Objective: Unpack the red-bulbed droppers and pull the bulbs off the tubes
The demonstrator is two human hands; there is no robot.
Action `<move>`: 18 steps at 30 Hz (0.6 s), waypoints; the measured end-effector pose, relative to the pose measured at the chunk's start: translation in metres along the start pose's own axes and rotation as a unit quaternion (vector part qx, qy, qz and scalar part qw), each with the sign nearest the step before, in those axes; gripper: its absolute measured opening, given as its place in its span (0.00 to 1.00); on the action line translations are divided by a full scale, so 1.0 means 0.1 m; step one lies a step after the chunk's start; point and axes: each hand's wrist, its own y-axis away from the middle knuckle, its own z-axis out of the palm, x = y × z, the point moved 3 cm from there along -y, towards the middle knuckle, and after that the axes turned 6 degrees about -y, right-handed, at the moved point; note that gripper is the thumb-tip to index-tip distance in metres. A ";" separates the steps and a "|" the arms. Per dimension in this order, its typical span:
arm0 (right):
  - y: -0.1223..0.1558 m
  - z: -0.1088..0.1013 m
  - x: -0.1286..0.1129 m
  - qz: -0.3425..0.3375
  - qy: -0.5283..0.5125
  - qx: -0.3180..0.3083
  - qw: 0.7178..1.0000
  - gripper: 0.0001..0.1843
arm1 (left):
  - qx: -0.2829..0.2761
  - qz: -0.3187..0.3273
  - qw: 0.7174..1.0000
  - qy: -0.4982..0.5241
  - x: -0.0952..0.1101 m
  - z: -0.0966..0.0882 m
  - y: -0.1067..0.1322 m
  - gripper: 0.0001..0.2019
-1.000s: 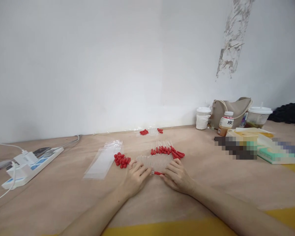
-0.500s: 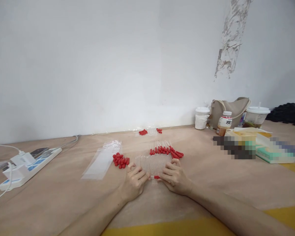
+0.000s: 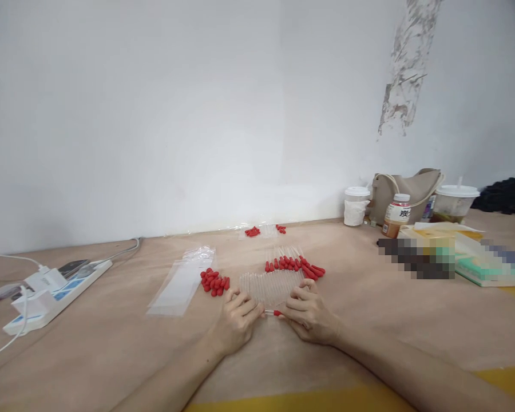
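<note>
My left hand [image 3: 238, 321] is closed in a pinch on a clear glass dropper tube [image 3: 269, 312]. From the right, my right hand [image 3: 309, 316] pinches a red rubber bulb [image 3: 277, 313] that meets the tube's end; how far the tube goes in is hidden by the fingers. Just beyond both hands lies a row of bare clear tubes [image 3: 268, 288]. Behind that row are several droppers fitted with red bulbs [image 3: 288, 263]. Loose red bulbs [image 3: 214, 282] are heaped beyond my left hand.
Clear plastic bags [image 3: 175, 289] lie to the left, near a power strip [image 3: 77, 289] with chargers and cables. More red bulbs [image 3: 253, 232] lie by the wall. At right stand a cup [image 3: 355, 207], a bottle [image 3: 397, 216], a bag [image 3: 405, 186] and a tissue pack [image 3: 489, 269].
Less red bulb and slightly more glass tube show between my hands. Both hands keep their pinch, and the whole view has shifted slightly.
</note>
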 end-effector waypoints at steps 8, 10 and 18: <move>0.10 -0.13 0.32 0.144 -0.103 0.061 0.982 0.12 | 0.014 -0.080 0.997 0.005 -0.47 -0.14 0.02 0.14; 0.20 -0.20 0.64 0.276 -0.143 0.104 0.945 0.12 | -0.002 -0.190 0.982 0.024 -0.66 -0.20 0.05 0.14; 0.70 -0.23 1.59 0.559 -0.084 0.139 0.813 0.20 | -0.104 -0.263 0.957 0.055 -0.56 0.07 0.12 0.19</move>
